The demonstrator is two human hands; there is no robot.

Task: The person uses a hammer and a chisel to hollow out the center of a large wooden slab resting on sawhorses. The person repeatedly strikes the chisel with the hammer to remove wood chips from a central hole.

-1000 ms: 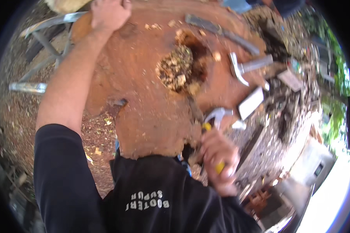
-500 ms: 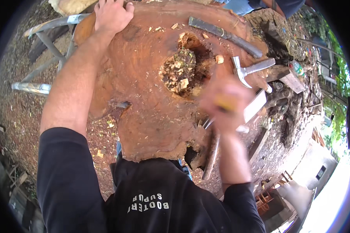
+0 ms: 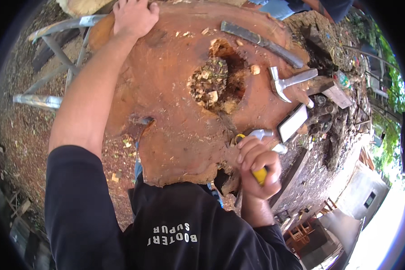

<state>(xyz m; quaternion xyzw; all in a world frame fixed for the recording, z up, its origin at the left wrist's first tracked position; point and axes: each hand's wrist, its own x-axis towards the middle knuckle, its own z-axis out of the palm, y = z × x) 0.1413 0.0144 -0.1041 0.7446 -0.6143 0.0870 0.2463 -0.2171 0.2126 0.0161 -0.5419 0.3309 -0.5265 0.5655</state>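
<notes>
My left hand [image 3: 133, 18] grips the far edge of a broad reddish wood slab [image 3: 162, 76], fingers curled over it. My right hand [image 3: 261, 162] is closed round a yellow-handled hammer [image 3: 259, 134], its steel head low over the slab's near right part. A ragged hollow [image 3: 210, 83] in the slab holds pale chips and dark debris. Right of it lie another claw hammer [image 3: 281, 83] and, farther back, a long dark tool with a flat blade [image 3: 238, 29]. A flat pale rectangular object [image 3: 292, 122] lies at the right edge.
A curved metal tube frame [image 3: 58, 24] stands at the left. Logs and boards [image 3: 333, 135] and a plastic bottle [image 3: 342, 78] lie at the right. Another person in jeans [image 3: 274, 8] is at the top. A pale structure [image 3: 362, 189] and chairs [image 3: 301, 231] appear at lower right.
Half a second ago my right hand was raised and blurred over the slab; it is now lower, the hammer head showing above it. My left hand stays on the edge.
</notes>
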